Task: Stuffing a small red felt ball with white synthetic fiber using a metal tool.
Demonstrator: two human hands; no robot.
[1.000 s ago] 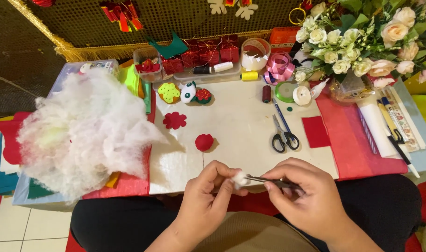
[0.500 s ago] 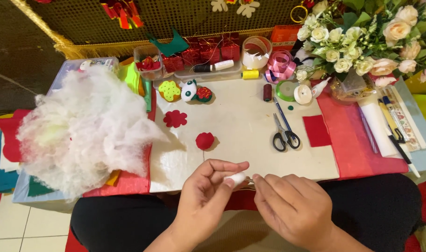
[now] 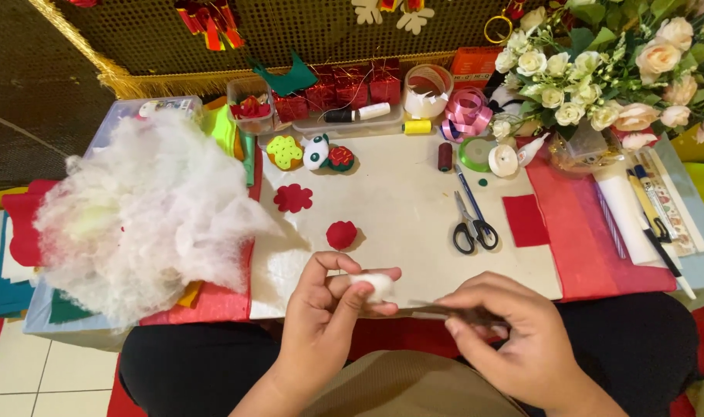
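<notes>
Pinching a small white tuft of stuffing, the left hand holds it just below the near edge of the white work sheet. Thumb and forefinger are pressed together on the tuft; the remaining fingers curl loosely under it.

The right hand sits just right of the tuft. Its fingers are closed around a thin dark tool, whose tip points left toward the tuft. Whether the tip touches the tuft cannot be told, and the kind of tool cannot be told.

Positions relative to the work sheet:
- Red felt ball: on the sheet, just above the left hand.
- Flat red felt flower: on the sheet, left of centre.
- Three small felt figures, yellow-green, white and red: on the far left part.
- Scissors with black handles: on the right half, blades pointing away from the person.
- Red felt square: at the right edge.
- Dark thread spool and yellow thread spool: at the far edge.
- Large pile of white fibre filling: beside the left edge, resting on coloured felt sheets.
- Bouquet of cream and peach roses: beyond the far right corner.
- Pink ribbon roll: beyond the far edge, left of the bouquet
</notes>
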